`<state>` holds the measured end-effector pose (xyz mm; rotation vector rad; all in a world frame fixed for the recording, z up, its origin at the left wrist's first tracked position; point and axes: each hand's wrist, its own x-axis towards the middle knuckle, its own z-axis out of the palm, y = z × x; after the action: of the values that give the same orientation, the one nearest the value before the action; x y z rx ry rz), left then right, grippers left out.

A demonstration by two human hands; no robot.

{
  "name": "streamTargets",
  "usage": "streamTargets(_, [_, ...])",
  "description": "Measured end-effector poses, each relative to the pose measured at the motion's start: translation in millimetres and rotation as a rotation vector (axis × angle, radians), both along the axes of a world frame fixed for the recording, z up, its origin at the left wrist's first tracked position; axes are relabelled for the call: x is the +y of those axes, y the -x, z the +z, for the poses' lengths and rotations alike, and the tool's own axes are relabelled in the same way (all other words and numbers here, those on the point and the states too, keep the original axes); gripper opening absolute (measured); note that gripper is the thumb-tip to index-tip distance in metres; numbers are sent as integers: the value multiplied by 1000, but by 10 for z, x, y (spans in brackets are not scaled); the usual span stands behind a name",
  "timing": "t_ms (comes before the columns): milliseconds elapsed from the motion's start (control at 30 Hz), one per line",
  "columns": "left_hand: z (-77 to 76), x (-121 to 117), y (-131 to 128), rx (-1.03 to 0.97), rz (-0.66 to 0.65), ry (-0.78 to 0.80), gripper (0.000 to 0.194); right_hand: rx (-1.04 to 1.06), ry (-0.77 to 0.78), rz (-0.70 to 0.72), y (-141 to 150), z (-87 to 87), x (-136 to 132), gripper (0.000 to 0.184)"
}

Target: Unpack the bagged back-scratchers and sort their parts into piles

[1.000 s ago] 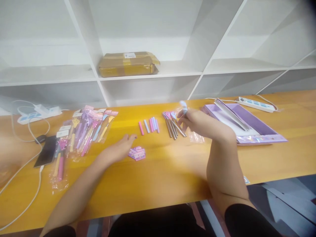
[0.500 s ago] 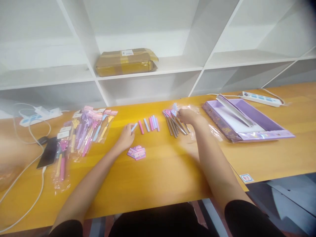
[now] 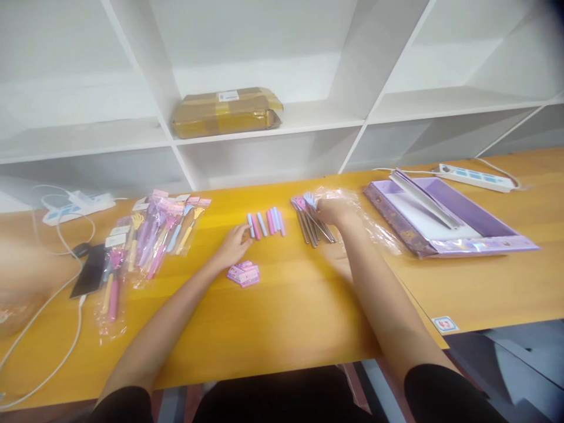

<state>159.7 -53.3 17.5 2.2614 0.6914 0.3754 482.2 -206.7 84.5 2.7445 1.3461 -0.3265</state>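
Left hand (image 3: pixel 232 245): thumb and forefinger at the lower end of the leftmost blue tube (image 3: pixel 249 220); cannot tell whether pinched or only touching. Right hand (image 3: pixel 335 210): curled over the rods (image 3: pixel 308 230), beside a blue head; fingers hidden, grip cannot be told. Hands well apart.

Handling, as judged: steady the tube low with light fingertips, parallel to the pink tube (image 3: pixel 255 227) just beside it, since a sideways nudge could roll its neighbours. At the rods, lift one by its head; shafts cross, so a flat drag could pull others along.

Room: widest stretch of wood runs from the cards (image 3: pixel 244 274) to the table's front edge (image 3: pixel 286 369). Clear film (image 3: pixel 379 232) borders the right forearm, with the box (image 3: pixel 489 245) beyond it; shelving (image 3: pixel 268 164) limits reach behind.
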Motion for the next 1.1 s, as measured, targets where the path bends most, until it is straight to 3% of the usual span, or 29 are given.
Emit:
streamTargets(200, [62, 189, 154, 8, 31, -41, 39, 11, 55, -44, -10, 37, -4, 45])
streamTargets(367, [332, 654, 503, 22, 273, -270, 37, 55, 91, -30, -59, 3, 4, 54])
streamTargets(467, [402, 877, 714, 276, 455, -530, 56, 51, 81, -29, -77, 17, -1, 54])
streamTargets(533, [373, 950, 794, 475, 469, -621, 70, 41, 68, -24, -69, 48, -10, 53])
streamTargets(600, [318, 971, 821, 557, 446, -625, 69, 31, 55, -10, -49, 89, -25, 51])
streamTargets(733, [281, 950, 802, 563, 468, -625, 63, 10, 21, 6, -1, 172, -70, 48])
streamTargets(833, [366, 894, 765, 542, 450, -624, 57, -13, -66, 32, 88, 246, -98, 45])
streamTargets(900, [466, 794, 712, 520, 409, -631, 48, 31, -212, 82, 228, 311, -99, 41])
streamTargets(967, [591, 606, 633, 490, 353, -657, 40, 218, -390, 147, 452, 380, -81, 41])
streamTargets(1100, [862, -1, 475, 407, 314, -719, 29, 880, -655, 290, 1024, 475, -1, 53])
